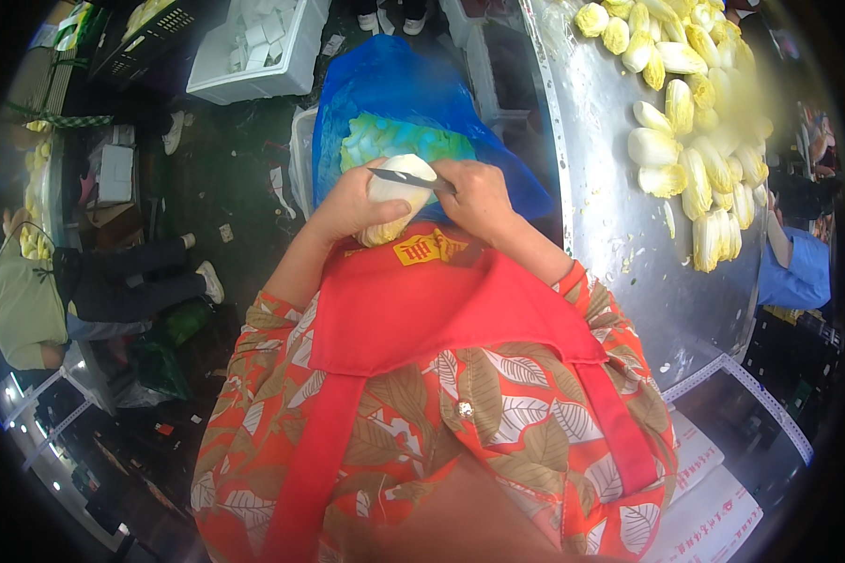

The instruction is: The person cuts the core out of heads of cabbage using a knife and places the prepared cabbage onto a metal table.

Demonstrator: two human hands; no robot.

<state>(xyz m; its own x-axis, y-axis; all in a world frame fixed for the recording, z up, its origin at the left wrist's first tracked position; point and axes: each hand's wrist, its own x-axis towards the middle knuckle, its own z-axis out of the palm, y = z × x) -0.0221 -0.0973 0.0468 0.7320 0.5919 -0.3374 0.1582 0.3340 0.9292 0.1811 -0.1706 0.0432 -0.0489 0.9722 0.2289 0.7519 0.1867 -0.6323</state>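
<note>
My left hand [352, 204] grips a pale Chinese cabbage [398, 200], its white base up and its yellow leaf end toward my red apron [436, 302]. In my right hand [475, 193] is a knife [405, 177], its dark blade lying across the cabbage near the white base. How deep the edge sits in the cabbage I cannot tell. Just beyond both hands spreads a blue plastic bag [394, 70], which lines a pale container [301, 151]. Green-looking leaf trimmings [408, 137] lie inside the bag.
To the right, a metal table [605, 232] carries a heap of trimmed Chinese cabbages [711, 155]. A white foam box [267, 81] stands beyond on the left. White printed cartons [708, 521] sit at the lower right. One person [28, 302] is at the left, another [796, 267] across the table.
</note>
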